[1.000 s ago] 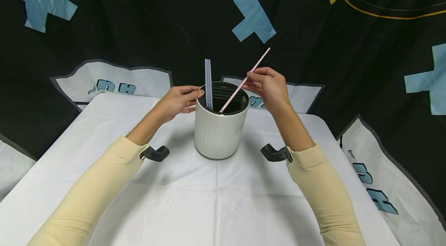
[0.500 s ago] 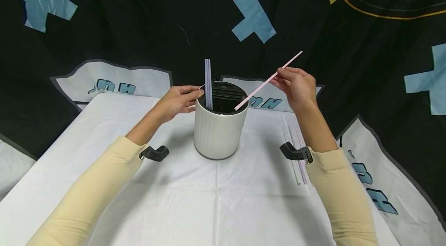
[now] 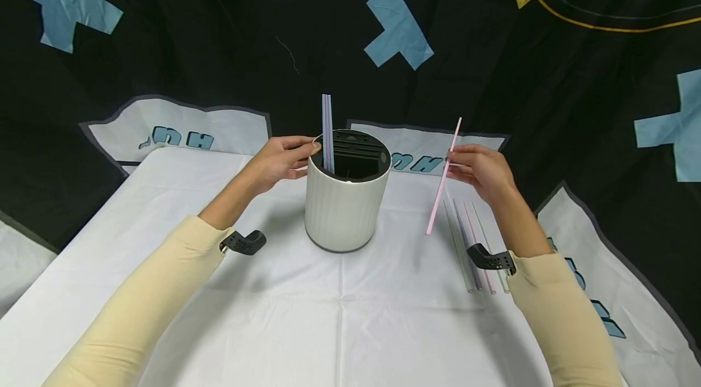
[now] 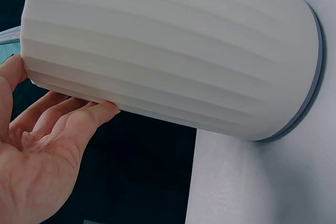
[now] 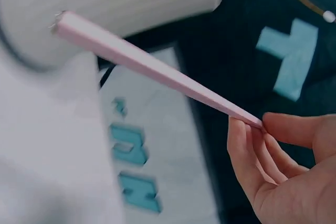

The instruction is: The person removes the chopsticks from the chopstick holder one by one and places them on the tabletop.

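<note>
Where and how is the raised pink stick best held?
Probably by its upper part, pinched lightly between thumb and fingertips from its right side, as the right grip does now. The pink stick is long, thin and tilted, its lower end pointing down and free. The pot stands to its left, so the right looks like the easier side to come from.

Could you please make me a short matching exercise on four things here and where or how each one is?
Column one:
1. Left hand
2. Tilted pink stick
3. White container
4. Loose sticks

Column two:
A. Pinched by the right hand
B. Lying on the table
C. Touching the container's side
D. Standing, with upright sticks poking from its top

Pairs: 1-C, 2-A, 3-D, 4-B
</note>
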`<state>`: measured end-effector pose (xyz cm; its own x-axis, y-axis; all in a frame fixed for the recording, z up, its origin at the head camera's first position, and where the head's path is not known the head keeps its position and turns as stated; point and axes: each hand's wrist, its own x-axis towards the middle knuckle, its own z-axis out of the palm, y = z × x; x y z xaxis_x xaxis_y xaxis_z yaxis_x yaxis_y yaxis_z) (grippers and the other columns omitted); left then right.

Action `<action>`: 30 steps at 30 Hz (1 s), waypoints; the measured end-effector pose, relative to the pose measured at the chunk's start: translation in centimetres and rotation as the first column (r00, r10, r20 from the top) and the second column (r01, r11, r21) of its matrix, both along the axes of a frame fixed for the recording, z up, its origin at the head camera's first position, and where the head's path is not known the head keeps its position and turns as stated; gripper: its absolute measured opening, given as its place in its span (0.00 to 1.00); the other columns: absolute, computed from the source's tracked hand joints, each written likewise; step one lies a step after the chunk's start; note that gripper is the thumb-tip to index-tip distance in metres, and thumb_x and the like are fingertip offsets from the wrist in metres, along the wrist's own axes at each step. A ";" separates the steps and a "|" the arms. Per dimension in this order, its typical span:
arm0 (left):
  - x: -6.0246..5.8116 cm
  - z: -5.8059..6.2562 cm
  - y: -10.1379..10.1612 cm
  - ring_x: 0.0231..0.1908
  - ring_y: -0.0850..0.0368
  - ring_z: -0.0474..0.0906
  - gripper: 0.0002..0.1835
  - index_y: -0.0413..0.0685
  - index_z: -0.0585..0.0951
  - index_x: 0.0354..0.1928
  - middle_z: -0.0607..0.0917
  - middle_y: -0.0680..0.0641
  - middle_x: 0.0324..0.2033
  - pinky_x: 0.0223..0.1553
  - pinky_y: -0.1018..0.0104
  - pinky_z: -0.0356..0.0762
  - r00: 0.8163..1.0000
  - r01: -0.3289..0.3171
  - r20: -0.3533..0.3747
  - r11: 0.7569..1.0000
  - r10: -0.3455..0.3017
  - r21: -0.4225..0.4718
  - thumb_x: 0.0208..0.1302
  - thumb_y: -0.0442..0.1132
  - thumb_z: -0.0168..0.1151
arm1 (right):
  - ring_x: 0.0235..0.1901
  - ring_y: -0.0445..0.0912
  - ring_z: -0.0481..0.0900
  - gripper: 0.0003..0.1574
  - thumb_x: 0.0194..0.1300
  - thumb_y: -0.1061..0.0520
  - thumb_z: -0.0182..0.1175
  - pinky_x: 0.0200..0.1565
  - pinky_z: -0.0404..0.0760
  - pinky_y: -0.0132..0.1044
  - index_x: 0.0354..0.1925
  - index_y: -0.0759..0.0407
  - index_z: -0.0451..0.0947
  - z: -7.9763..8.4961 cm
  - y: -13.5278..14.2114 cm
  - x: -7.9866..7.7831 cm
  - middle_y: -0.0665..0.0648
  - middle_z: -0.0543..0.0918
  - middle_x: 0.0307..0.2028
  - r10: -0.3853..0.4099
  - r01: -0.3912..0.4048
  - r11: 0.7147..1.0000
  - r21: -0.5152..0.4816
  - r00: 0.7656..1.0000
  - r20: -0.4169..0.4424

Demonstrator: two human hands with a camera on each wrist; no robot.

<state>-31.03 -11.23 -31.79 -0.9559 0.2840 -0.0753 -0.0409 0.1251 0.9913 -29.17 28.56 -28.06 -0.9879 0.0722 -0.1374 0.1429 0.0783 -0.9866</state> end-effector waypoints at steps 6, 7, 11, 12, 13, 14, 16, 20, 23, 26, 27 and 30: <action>-0.1 0.1 0.0 0.65 0.46 0.76 0.29 0.43 0.73 0.70 0.76 0.43 0.67 0.61 0.55 0.81 1.000 -0.004 0.005 1.000 0.004 -0.004 0.72 0.47 0.64 | 0.36 0.37 0.87 0.26 0.77 0.58 0.55 0.45 0.87 0.30 0.67 0.68 0.67 -3.4 2.4 -0.3 0.44 0.84 0.37 0.055 -0.071 0.982 0.177 0.994 0.095; 0.0 0.1 0.0 0.65 0.46 0.76 0.29 0.43 0.73 0.70 0.76 0.43 0.67 0.60 0.55 0.81 1.000 -0.004 0.005 1.000 0.004 -0.005 0.72 0.47 0.64 | 0.35 0.37 0.86 0.27 0.76 0.58 0.56 0.46 0.87 0.30 0.67 0.68 0.67 -3.9 2.7 -0.3 0.44 0.84 0.37 0.060 -0.080 0.976 0.201 0.993 0.106; 0.0 0.2 0.0 0.66 0.47 0.76 0.29 0.43 0.73 0.70 0.76 0.44 0.68 0.60 0.56 0.82 1.000 -0.008 0.011 1.000 0.008 0.004 0.72 0.47 0.64 | 0.34 0.37 0.86 0.29 0.75 0.56 0.58 0.45 0.87 0.29 0.67 0.71 0.67 -5.9 3.7 -0.4 0.44 0.83 0.36 0.082 -0.112 0.957 0.268 0.989 0.122; 0.1 0.2 0.0 0.66 0.47 0.76 0.29 0.43 0.73 0.70 0.76 0.44 0.68 0.60 0.56 0.82 1.000 -0.010 0.013 1.000 0.010 0.007 0.72 0.47 0.64 | 0.34 0.37 0.86 0.30 0.75 0.56 0.59 0.44 0.87 0.29 0.66 0.72 0.68 -6.5 3.9 -0.4 0.44 0.83 0.36 0.088 -0.119 0.952 0.281 0.989 0.121; 0.1 0.2 0.1 0.65 0.47 0.76 0.29 0.43 0.73 0.70 0.76 0.43 0.68 0.60 0.56 0.82 1.000 -0.011 0.014 1.000 0.010 0.011 0.72 0.46 0.64 | 0.34 0.37 0.86 0.30 0.75 0.56 0.59 0.44 0.87 0.29 0.66 0.73 0.68 -7.0 4.1 -0.4 0.44 0.84 0.36 0.095 -0.127 0.949 0.289 0.988 0.124; 0.1 0.2 0.1 0.65 0.47 0.76 0.28 0.43 0.73 0.70 0.76 0.43 0.67 0.59 0.56 0.82 1.000 -0.010 0.015 1.000 0.010 0.013 0.72 0.46 0.64 | 0.34 0.37 0.86 0.30 0.75 0.57 0.59 0.44 0.87 0.29 0.66 0.74 0.68 -7.5 4.3 -0.4 0.44 0.84 0.36 0.102 -0.136 0.945 0.296 0.987 0.128; 0.1 0.2 0.1 0.65 0.46 0.76 0.28 0.43 0.73 0.70 0.76 0.43 0.67 0.60 0.55 0.81 1.000 -0.009 0.015 1.000 0.009 0.010 0.72 0.46 0.63 | 0.33 0.37 0.86 0.30 0.74 0.57 0.59 0.44 0.88 0.30 0.65 0.75 0.68 -8.5 4.7 -0.4 0.44 0.84 0.35 0.115 -0.154 0.939 0.307 0.983 0.141; 0.1 0.2 0.1 0.66 0.45 0.75 0.29 0.43 0.72 0.70 0.75 0.43 0.68 0.62 0.54 0.80 1.000 -0.006 0.013 1.000 0.006 0.002 0.73 0.47 0.63 | 0.33 0.38 0.86 0.29 0.73 0.59 0.60 0.43 0.89 0.32 0.64 0.77 0.68 -10.1 5.0 -0.3 0.46 0.85 0.35 0.133 -0.181 0.932 0.315 0.977 0.169; 0.1 0.2 0.1 0.67 0.45 0.74 0.29 0.43 0.72 0.70 0.75 0.43 0.69 0.63 0.53 0.79 1.000 -0.013 0.015 1.000 0.013 0.002 0.73 0.47 0.63 | 0.33 0.39 0.85 0.29 0.72 0.60 0.61 0.40 0.89 0.32 0.63 0.78 0.68 -11.0 5.0 -0.3 0.48 0.85 0.35 0.137 -0.190 0.932 0.308 0.973 0.183; 0.0 0.2 0.1 0.67 0.45 0.74 0.29 0.43 0.72 0.70 0.75 0.43 0.69 0.63 0.53 0.79 1.000 -0.016 0.019 1.000 0.016 0.009 0.73 0.46 0.63 | 0.32 0.38 0.85 0.28 0.72 0.61 0.61 0.39 0.89 0.32 0.62 0.78 0.69 -11.7 5.1 -0.3 0.49 0.86 0.34 0.130 -0.187 0.935 0.302 0.971 0.200; 0.0 0.1 0.1 0.67 0.45 0.74 0.29 0.43 0.72 0.70 0.75 0.43 0.69 0.63 0.54 0.79 1.000 -0.014 0.018 1.000 0.014 0.007 0.73 0.46 0.63 | 0.31 0.38 0.85 0.28 0.72 0.61 0.61 0.39 0.89 0.32 0.62 0.78 0.69 -11.8 5.2 -0.4 0.48 0.86 0.33 0.125 -0.184 0.936 0.300 0.971 0.205; -0.1 0.0 0.1 0.67 0.45 0.74 0.29 0.43 0.72 0.70 0.75 0.43 0.69 0.62 0.54 0.80 1.000 -0.006 0.014 1.000 0.006 0.007 0.72 0.47 0.64 | 0.29 0.38 0.85 0.26 0.71 0.62 0.62 0.37 0.89 0.32 0.61 0.78 0.70 -12.3 5.2 -0.4 0.47 0.86 0.31 0.100 -0.162 0.939 0.304 0.972 0.210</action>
<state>-31.09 -11.14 -31.75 -0.9565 0.2788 -0.0863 -0.0551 0.1180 0.9915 -29.55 33.72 -40.37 -0.9494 0.0141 -0.3137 0.2912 0.4127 -0.8631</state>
